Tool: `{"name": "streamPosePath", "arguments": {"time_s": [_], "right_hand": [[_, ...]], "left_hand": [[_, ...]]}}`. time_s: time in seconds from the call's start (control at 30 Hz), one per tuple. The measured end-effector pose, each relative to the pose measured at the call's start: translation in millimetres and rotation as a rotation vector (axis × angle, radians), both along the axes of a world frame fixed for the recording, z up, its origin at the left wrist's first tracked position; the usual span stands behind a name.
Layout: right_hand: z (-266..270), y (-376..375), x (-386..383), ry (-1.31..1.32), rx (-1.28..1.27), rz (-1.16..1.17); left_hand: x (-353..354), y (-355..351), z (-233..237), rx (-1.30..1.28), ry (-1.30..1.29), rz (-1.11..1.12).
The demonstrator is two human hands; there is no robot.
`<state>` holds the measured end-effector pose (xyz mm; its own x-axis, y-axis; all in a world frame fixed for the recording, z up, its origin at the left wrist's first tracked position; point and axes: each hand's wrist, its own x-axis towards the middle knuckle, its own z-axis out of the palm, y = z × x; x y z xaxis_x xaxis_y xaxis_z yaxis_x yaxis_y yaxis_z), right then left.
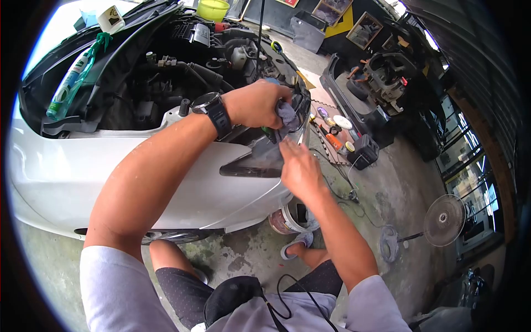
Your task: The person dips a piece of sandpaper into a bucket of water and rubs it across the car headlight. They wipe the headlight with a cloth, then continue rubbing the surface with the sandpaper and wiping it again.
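Observation:
My left hand [257,104], with a black watch [209,104] on the wrist, is closed round a bunched grey-purple cloth [287,115] at the front corner of the white car [138,166]. Just below it, my right hand [301,170] is at the front end of the headlight [251,165], its fingers drawn together. A small dark piece shows by those fingertips, too little of it to name. Between the two hands a bit of green is partly hidden by the cloth.
The engine bay [188,66] lies open, a green-capped spray bottle [72,83] at its edge. Below the bumper stands a bucket [287,218]. Tools and an orange bottle [334,140] lie on a floor mat beside a removed bumper [354,105]. A fan [444,219] stands right, near floor cables.

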<state>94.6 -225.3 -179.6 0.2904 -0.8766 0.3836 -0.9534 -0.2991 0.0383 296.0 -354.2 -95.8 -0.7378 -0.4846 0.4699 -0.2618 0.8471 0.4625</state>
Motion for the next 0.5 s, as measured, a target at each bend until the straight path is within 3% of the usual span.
{"name": "streamPosePath", "arguments": {"time_s": [0.1,0.2,0.23,0.33,0.4,0.5], "right_hand": [[-5.6,27.5,29.5,0.030,-0.097,0.187],[5.3,18.4,4.7,-0.055,-0.001,0.196],[2.6,7.3,-3.7,-0.094,-0.036,0.072],[2.2,11.5,3.6,-0.060,0.024,0.043],[-7.9,33.1,31.5,-0.030,-0.052,0.143],[-16.6,24.5,7.1,-0.095,-0.047,0.202]], "left_hand": [[0.0,-0.8,-0.2,-0.017,-0.004,-0.004],[-0.7,0.4,-4.8,-0.007,-0.027,-0.029],[0.6,-0.2,-4.6,-0.009,-0.028,-0.031],[0.6,0.8,-1.9,-0.006,-0.023,-0.029],[0.6,5.1,0.9,-0.002,-0.054,-0.016],[0.1,2.4,-3.2,-0.051,-0.155,0.029]]}}
